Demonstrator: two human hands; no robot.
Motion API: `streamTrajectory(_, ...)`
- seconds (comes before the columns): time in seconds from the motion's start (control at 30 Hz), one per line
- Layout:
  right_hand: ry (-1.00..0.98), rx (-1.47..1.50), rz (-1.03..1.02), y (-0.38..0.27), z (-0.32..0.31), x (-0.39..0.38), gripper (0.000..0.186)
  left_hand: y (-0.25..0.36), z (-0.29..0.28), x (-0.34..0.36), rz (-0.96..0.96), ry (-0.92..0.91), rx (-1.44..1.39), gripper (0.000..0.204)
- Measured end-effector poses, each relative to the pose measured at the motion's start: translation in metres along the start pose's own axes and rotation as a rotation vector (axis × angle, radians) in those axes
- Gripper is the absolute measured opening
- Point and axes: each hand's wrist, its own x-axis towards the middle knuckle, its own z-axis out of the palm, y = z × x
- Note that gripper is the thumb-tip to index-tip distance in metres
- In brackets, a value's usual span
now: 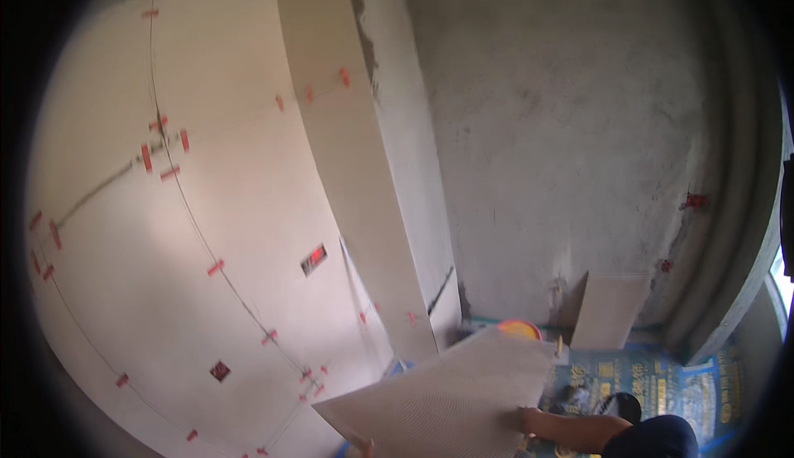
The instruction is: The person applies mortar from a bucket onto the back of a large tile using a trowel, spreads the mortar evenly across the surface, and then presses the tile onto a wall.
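Held tile [451, 383] is closest to the lens: big, pale grey-beige, fine lined pattern on its face, slanting across bottom centre with one corner pointing left.

Left to right from there. Far left: tiled wall [248, 210], large pale tiles, dark thin joints, red spacers [169, 173] straddling them. Dark smudgy patch where joints cross in the upper half. Two rectangular wall boxes: lower one dark [220, 372], upper one with red inside [314, 259], further right.

Next, beige column face [356, 152] meeting that wall at a corner, a few red bits on it low down and high up.

Left hand [366, 448]: at the tile's lower left edge, mostly cut off by the frame. Can't tell how far it's closed.

Past the column face, a rough grey plaster strip [393, 86]. Then an orange-yellow round thing [519, 327], part hidden behind the upper edge of my tile.

Right hand [529, 419]: clamped on the tile's right edge, a bit blurred. Bare forearm runs back to my dark navy sleeve [657, 439].

Behind: bare grey wall [562, 127], second tile [614, 309] leaning at its foot, well clear of my hands. Blue printed floor sheet [678, 392] below. Red box [697, 201] on the wall further right, smaller one under it. Far right: rounded vertical columns [736, 168], then bright light at the rim.
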Motion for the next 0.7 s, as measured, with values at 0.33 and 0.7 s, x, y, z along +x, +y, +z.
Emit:
streamTrajectory(0.33,0.061,0.347,0.28,0.174,0.016,0.143,0.06,-0.193,-0.235,-0.037,-0.385,0.62,0.639,0.039)
streamTrajectory(0.7,0.344,-0.201,0.269,0.261,0.091,0.202,0.07,-0.368,-0.391,-0.04,-0.677,0.643,0.787,0.051)
